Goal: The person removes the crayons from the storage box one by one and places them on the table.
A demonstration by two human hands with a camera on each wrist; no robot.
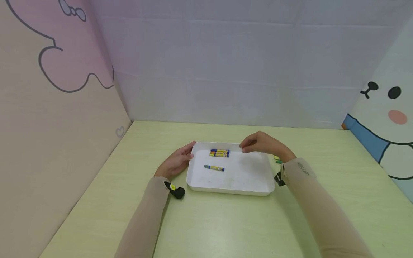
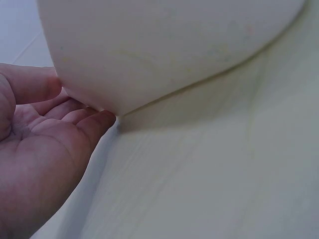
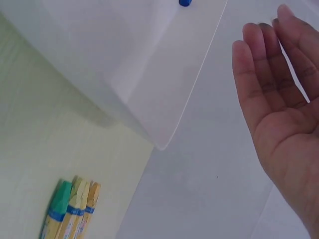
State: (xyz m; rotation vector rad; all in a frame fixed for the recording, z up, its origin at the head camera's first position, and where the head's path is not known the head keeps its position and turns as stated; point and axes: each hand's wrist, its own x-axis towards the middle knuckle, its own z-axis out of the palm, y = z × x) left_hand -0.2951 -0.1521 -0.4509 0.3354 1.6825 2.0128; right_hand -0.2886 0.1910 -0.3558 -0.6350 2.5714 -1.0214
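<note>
A shallow white tray point(image 1: 238, 179) lies on the table, its left rim held by my left hand point(image 1: 175, 163). In the left wrist view the thumb rests on the tray's side and the fingers point(image 2: 102, 122) reach its lower edge. Above the tray's far right part is my right hand point(image 1: 261, 143), fingers slightly bent and nothing seen in them. Several crayons are in the tray: a close group point(image 1: 220, 153) near the far wall, and a grey-green crayon point(image 1: 214, 168) lying apart, nearer me.
Right of the tray, partly behind my right wrist, several more crayons lie on the table; a green crayon point(image 3: 59, 204) is beside paler yellow and orange ones point(image 3: 79, 204). A pale wall point(image 1: 226, 71) stands behind the table, with printed panels at both sides.
</note>
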